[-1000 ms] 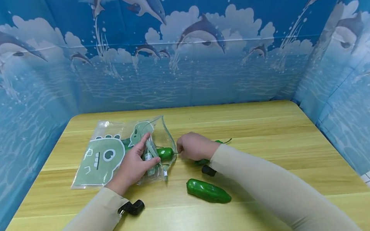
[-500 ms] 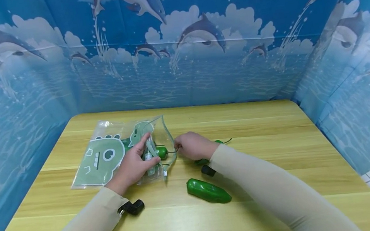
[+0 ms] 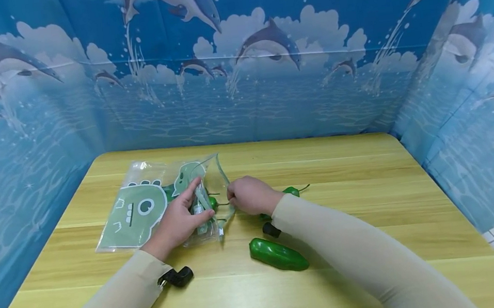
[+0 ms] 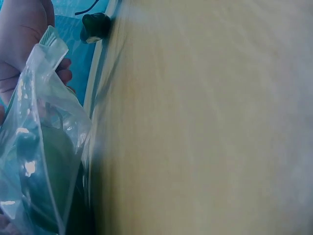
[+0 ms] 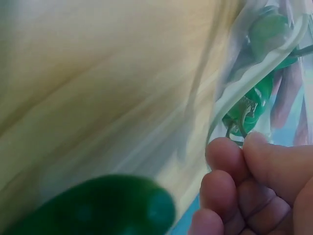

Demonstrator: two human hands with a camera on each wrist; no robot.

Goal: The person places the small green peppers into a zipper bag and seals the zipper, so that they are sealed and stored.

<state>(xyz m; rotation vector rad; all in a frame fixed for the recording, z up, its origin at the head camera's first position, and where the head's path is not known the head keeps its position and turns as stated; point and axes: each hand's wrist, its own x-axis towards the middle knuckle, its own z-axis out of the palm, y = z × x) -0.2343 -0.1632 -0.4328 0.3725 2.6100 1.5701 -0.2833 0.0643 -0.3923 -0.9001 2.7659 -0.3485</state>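
My left hand (image 3: 177, 225) grips the mouth of a clear zip bag (image 3: 131, 216) with a green dinosaur print, thumb and index finger spread apart at the opening. My right hand (image 3: 252, 195) is at that opening, thumb and forefinger pinching the stem of a green pepper (image 3: 213, 203). Most of this pepper is inside the bag, partly hidden by plastic and my left hand. In the right wrist view, the pinched pepper (image 5: 249, 110) shows behind the zip edge, with another green pepper (image 5: 269, 32) in the bag above it.
A long green pepper (image 3: 279, 255) lies on the wooden table (image 3: 229, 307) in front of my right hand. Another green pepper (image 3: 291, 191) with a thin stem is partly covered by my right forearm. A blue dolphin-print curtain (image 3: 239, 97) hangs behind the table.
My right hand has moved slightly left, and the pepper on its stem has slid deeper into the bag. My left hand and the bag have stayed in place.
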